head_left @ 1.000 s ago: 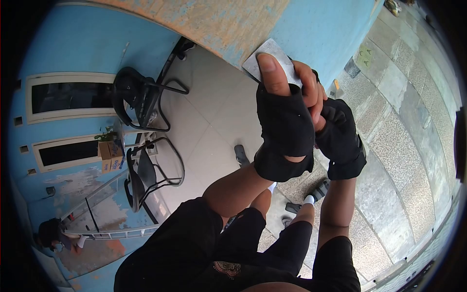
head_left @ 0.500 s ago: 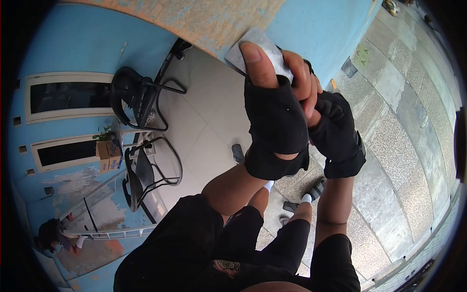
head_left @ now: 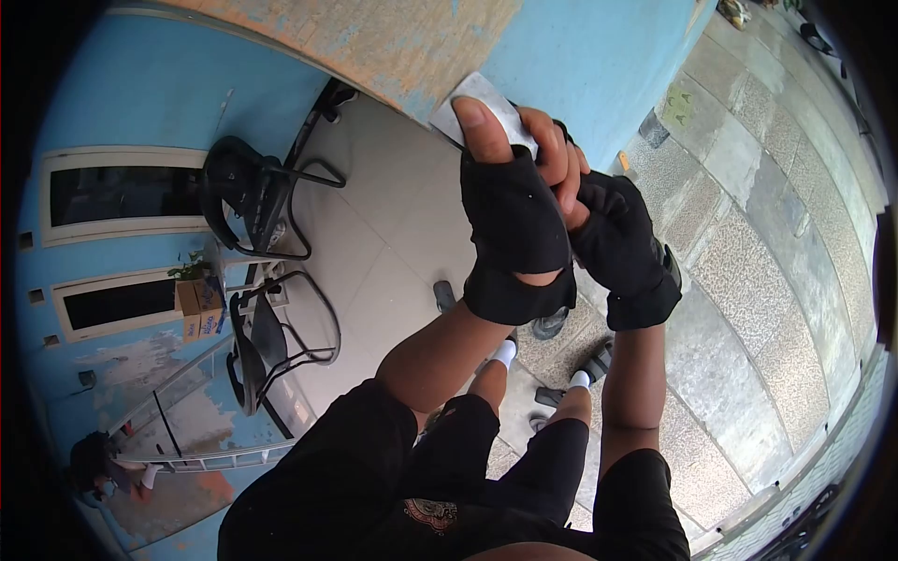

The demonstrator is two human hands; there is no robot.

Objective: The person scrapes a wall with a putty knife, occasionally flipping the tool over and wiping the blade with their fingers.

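Note:
My left hand (head_left: 514, 201), in a black fingerless glove, is closed on a flat grey metal scraper (head_left: 474, 101). The thumb lies on its face and the fingers curl round its right side. The blade rests at the lower edge of a blue painted surface (head_left: 580, 70), beside a patch of bare orange-brown (head_left: 402, 42). Gloved the same way, my right hand (head_left: 622, 243) is closed and pressed against the left hand's fingers. Whatever lies inside its grip is hidden.
Two black chairs (head_left: 251, 198) stand at left near a blue wall with narrow windows. A carton (head_left: 198, 307) with a plant is beside them. Another person (head_left: 101, 467) is by a metal ladder (head_left: 229, 458) at lower left. Stone paving (head_left: 739, 280) spreads at right.
Both hands and the scraper have shifted slightly left and down in view. The rest of the scene has also shifted a little as the camera moved. The grip looks the same.

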